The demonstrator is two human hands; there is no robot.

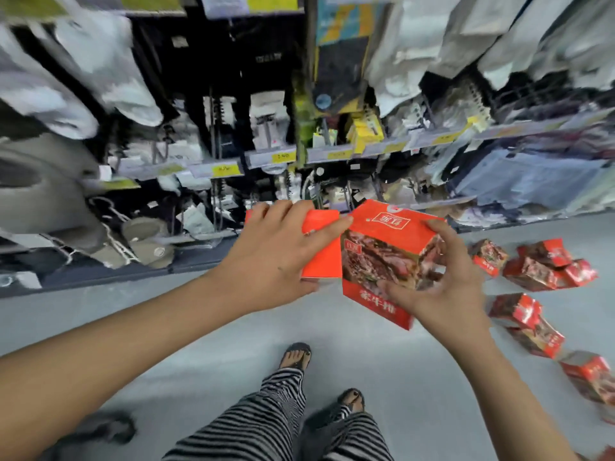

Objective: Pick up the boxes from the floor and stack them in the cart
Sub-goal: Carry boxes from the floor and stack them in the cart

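Boxes (539, 271) in red wrapping lie scattered on the floor (199, 327), off to the right of the printed box (382, 247) and lower than it. That printed box is one of two already lifted and held above the floor at mid-frame. The right hand (442, 287) clasps it, thumb pressed on the pictured face and fingers curled round the far side. Touching its left edge is a plain red box (322, 247), which the left hand (279, 251) covers with fingers spread over the top and the thumb hooked at the near edge. One fingertip reaches across onto the printed box. Beyond the printed box runs store shelving (266, 161). The cart is not in view, so how far the stacking has got cannot be judged. The step in hand looks like carrying this pair over to the cart. To do it well, square the two boxes flat against each other, keep a firm hold with both hands, and turn the body without stepping on the loose ones. The printed box sits tilted, its lower corner dropping to the right, and its long axis seems to run from the logo face down toward the person. The plain red box shows its broad face upward, with its long side pointing away toward the shelving.
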